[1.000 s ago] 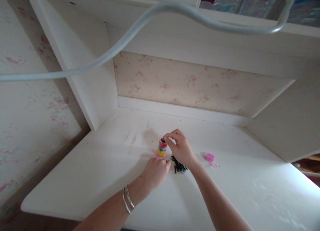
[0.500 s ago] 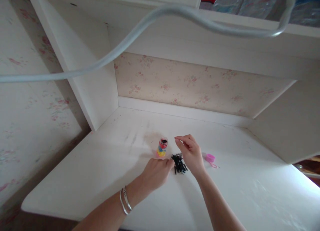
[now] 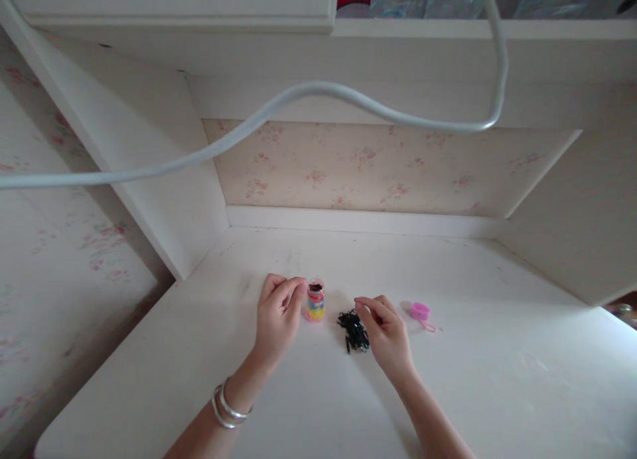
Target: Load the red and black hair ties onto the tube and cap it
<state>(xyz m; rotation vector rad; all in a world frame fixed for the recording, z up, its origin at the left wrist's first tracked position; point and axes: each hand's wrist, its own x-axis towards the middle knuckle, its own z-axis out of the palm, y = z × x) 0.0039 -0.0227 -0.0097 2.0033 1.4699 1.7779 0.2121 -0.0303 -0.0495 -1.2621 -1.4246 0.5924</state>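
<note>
A small clear jar [image 3: 315, 306] stands upright on the white desk, with layers of pink, yellow, blue and red inside and black pieces at its mouth. My left hand [image 3: 279, 313] is just left of the jar, thumb and forefinger pinched beside its rim; anything between them is too small to make out. Right of the jar lies a loose pile of small black looped pieces [image 3: 354, 333], like hair ties. Over the pile's right side is my right hand [image 3: 387, 333], its fingertips pressed together; what they hold, if anything, does not show.
A pink lid with a loop [image 3: 421, 312] lies on the white desk [image 3: 472, 373] to the right. A pale cable [image 3: 318, 89] hangs across the view above. Shelf boards close in the desk at the left, back and right, with plastic-wrapped items on the upper shelf.
My left hand has moved from the black pile up and left to the jar's mouth. My right hand has come down closer to the pile. The camera view has shifted.
</note>
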